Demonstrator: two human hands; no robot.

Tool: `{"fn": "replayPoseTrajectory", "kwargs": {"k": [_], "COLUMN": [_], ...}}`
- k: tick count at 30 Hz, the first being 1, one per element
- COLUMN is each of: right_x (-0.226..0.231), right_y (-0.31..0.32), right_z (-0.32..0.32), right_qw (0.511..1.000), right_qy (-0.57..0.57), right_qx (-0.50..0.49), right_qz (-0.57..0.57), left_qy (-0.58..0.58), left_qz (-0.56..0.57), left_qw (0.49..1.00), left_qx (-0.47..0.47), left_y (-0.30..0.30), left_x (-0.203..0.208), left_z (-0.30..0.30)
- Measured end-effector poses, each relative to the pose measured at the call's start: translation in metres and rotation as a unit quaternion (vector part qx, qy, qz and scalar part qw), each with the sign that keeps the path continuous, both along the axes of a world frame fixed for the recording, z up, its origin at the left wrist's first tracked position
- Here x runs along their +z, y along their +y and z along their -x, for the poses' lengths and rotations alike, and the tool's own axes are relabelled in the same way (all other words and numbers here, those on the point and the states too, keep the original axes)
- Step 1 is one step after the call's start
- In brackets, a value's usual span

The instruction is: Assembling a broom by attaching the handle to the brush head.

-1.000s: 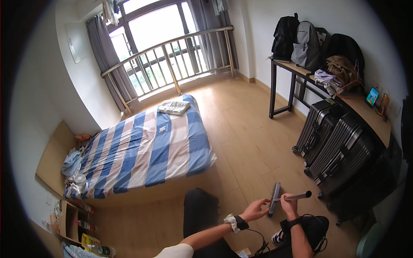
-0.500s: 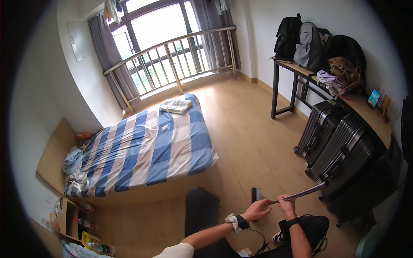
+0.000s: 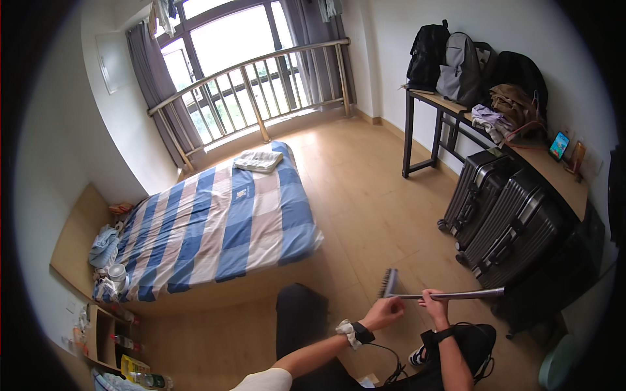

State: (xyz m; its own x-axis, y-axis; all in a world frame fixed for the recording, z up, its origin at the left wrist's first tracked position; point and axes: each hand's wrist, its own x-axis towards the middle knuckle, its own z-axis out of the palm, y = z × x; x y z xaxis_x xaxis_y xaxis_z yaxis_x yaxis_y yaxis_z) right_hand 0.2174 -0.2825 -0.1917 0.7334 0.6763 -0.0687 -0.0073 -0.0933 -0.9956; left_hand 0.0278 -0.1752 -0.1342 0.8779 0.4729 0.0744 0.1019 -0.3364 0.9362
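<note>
A long-handled floor brush [image 3: 469, 294] lies across in front of me, its metal tube running nearly level to the right. Its head [image 3: 391, 281] sticks up at the left end, with dark bristles on the left side. My right hand [image 3: 435, 307] is closed around the tube, a short way from the head. Just under the joint of head and tube, my left hand [image 3: 383, 314] has its fingers curled against the brush; the exact grip is partly hidden. Both wrists carry black bands, and a white scrunchie is on the left one.
A bed [image 3: 208, 221] with a striped sheet stands left, a folded cloth [image 3: 258, 161] on it. Black suitcases [image 3: 521, 228] stand at the right under a narrow table [image 3: 561, 176] bearing backpacks [image 3: 460, 68], clothes and a phone [image 3: 559, 145]. A cable [image 3: 396, 365] hangs near my legs.
The brush has turned: its tube was slanted up to the right and now lies nearly level, and its head shows from the side. My left hand has shifted slightly left, close to the head.
</note>
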Motion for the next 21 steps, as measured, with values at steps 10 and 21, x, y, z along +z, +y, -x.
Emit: {"fn": "replayPoseTrajectory", "kwargs": {"k": [10,21], "right_x": [-0.013,0.004], "right_y": [0.006,0.0], "right_z": [0.004,-0.009], "right_qw": [0.998,0.978], "right_qy": [0.016,-0.194], "right_qx": [0.039,-0.04], "right_qz": [0.052,0.062], "left_qy": [0.006,0.018], "left_qz": [-0.004,-0.008], "left_qw": [1.0,0.999], "left_qx": [0.016,0.034], "left_y": [-0.001,-0.004], "left_x": [-0.002,-0.002], "left_z": [0.001,0.0]}}
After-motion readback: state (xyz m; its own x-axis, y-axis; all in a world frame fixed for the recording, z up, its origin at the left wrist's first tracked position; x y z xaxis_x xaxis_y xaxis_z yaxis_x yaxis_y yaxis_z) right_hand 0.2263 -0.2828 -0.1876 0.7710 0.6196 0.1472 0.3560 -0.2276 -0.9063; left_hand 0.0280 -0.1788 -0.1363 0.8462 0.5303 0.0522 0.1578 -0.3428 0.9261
